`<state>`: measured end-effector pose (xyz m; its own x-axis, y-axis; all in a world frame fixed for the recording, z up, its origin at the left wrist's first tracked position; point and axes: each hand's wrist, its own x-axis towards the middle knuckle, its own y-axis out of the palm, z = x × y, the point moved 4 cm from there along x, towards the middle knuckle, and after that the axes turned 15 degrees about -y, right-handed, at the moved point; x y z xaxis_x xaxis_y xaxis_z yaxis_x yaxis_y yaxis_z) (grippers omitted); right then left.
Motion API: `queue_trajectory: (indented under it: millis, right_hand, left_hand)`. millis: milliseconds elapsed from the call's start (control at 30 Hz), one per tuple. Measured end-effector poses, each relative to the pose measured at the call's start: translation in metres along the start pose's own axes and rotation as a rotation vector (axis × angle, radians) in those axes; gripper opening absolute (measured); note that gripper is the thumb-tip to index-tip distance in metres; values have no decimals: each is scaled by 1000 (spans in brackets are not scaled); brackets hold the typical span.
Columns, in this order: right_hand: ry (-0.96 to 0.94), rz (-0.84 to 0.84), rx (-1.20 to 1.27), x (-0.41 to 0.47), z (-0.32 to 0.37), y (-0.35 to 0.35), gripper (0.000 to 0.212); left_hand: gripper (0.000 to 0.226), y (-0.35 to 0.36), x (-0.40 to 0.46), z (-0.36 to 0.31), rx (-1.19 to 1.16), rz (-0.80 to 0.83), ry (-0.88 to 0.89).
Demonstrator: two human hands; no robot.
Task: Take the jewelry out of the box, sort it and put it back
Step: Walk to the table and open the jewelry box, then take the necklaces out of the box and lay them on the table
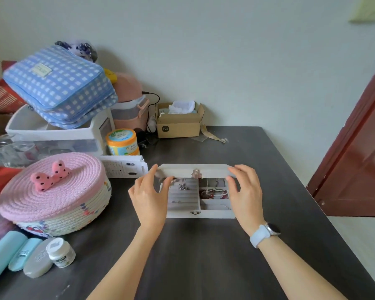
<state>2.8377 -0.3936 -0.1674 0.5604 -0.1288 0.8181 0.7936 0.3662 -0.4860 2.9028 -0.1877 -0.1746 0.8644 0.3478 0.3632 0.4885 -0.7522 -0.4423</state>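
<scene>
Two hands grip the raised lid (195, 169) of the white jewelry box (200, 213), which sits mid-tabletop (258, 169), nearer the front edge. Left hand (148, 197) pinches the lid's left end, right hand (246, 192) its right end. Inside: a red bead bracelet (213, 194) in a right compartment, a small silver piece (182, 187) on the left.

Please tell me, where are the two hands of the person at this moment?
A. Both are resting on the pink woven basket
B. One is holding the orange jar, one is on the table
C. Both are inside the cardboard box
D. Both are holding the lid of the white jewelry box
D: the left hand and the right hand each grip an end of the raised lid of the jewelry box, with the jewelry showing beneath.
</scene>
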Motion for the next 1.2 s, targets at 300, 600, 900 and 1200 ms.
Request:
queue_trajectory:
  millis: [300,600,900,1200]
  right_hand:
    - [-111,-72,-55,90,-31,38,22]
    - [-186,25,-113,122,-65,77,30]
    - [-286,75,-197,130,-34,91,36]
    - [-78,359,-105,131,18,150,29]
  left_hand:
    - [32,42,89,-43,-42,-12,138]
    - [29,77,140,-42,40,128,292]
    - [29,88,158,-39,16,207,275]
    - [36,82,161,-34,54,243,259]
